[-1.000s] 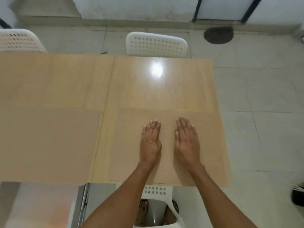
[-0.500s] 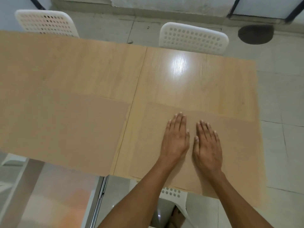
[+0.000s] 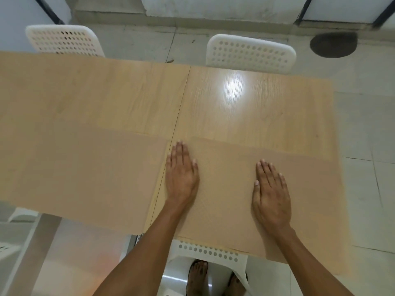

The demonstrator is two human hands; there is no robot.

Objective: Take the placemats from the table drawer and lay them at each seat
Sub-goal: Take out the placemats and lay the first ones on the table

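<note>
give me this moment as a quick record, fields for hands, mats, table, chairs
left hand: flat, fingers straight, on the near right placemat's left edge
right hand: flat on the same mat
near right placemat: lies at the near seat
near left placemat: lies flat, untouched
table: far side bare wood
far chairs: left chair, right chair, no mats before them

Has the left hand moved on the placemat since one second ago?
Yes. The left hand slid left, from the near placemat's middle to its left edge by the table seam.

Home dining area: wooden table (image 3: 245, 103), white perforated chairs (image 3: 251, 53).
</note>
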